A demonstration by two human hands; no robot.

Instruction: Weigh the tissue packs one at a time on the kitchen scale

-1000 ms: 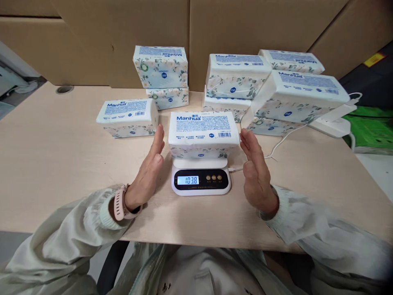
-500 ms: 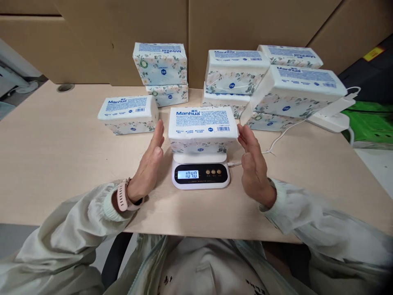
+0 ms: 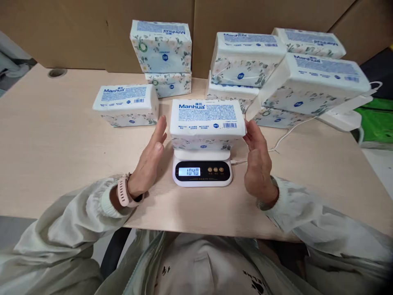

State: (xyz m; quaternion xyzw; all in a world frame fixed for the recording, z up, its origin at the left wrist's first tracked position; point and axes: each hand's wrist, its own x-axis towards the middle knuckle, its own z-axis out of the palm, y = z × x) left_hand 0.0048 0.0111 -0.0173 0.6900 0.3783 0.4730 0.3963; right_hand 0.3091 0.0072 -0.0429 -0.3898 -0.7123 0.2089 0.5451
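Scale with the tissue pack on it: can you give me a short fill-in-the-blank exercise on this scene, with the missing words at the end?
1. The large blue brand name on the tissue pack lying on the scale is ____.
2. The digits on the lit display run 1, 0, 4, ____.
3. The number of round gold buttons is ____.
4. The pink watch band is on the person's ____ wrist.

Missing words: Manhua; 0; three; left.

Tissue pack (image 3: 208, 119) on scale (image 3: 203, 174) on tabletop (image 3: 61, 159); lone pack (image 3: 125, 100) left; two-pack stack (image 3: 166, 59) behind left; more stacks (image 3: 245, 63) behind right; power strip (image 3: 344, 119) right of those; cardboard (image 3: 76, 32) rearmost.
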